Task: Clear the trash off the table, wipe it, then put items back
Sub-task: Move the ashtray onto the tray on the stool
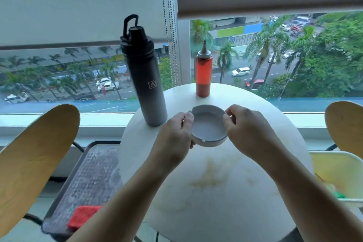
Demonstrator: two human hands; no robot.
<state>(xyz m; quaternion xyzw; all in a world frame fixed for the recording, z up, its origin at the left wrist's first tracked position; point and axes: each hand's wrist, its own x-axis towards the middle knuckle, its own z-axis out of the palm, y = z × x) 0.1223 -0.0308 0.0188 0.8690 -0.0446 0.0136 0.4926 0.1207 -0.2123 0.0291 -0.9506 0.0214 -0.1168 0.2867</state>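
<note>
Holding the white ashtray (208,127) by its rim, the left hand (174,135) and the right hand (249,131) each keep a clenched grip on opposite sides, near the middle of the round tabletop (275,124). The black bottle (146,84) and the red sauce bottle (203,72) stand behind it. I think it should be kept level and set down softly, apart from both bottles, not on the brown stain (210,177).
</note>
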